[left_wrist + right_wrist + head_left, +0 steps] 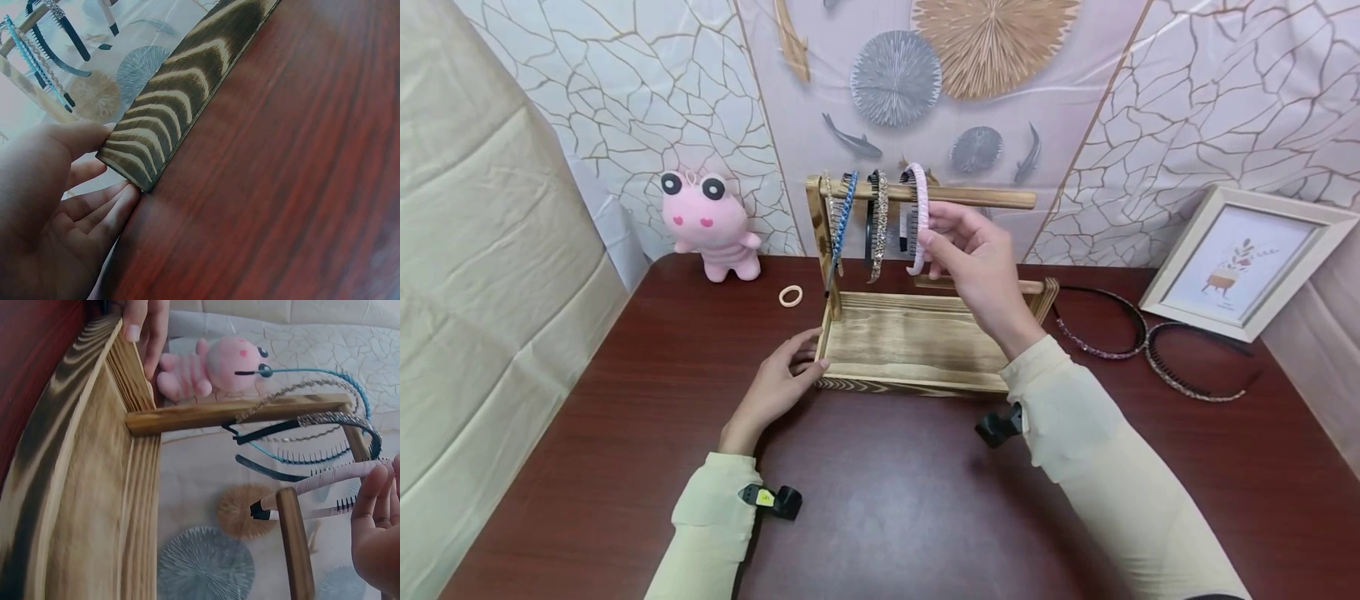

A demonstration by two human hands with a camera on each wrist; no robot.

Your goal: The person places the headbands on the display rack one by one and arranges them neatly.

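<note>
A pale pink headband (921, 187) hangs over the top bar (985, 197) of a wooden stand. My right hand (985, 271) pinches its front side between thumb and fingers. To its left on the same bar hang a gold glittery headband (881, 225), a blue headband (846, 212) and a thin beaded headband (830, 197). Down at the left end of the stand's tray (910, 333), my left hand (777, 375) grips the edge, thumb at the front corner and fingers along the outer side. The left wrist view shows its fingers at the striped front board (169, 103).
Right of the stand, two headbands (1108, 357) (1195, 392) lie on the dark red table (880, 500), near a framed picture (1243, 258). A pink plush toy (711, 225) sits at the back left. A small beige ring (791, 296) lies left of the stand. A lower bar (1030, 287) crosses the tray's right end.
</note>
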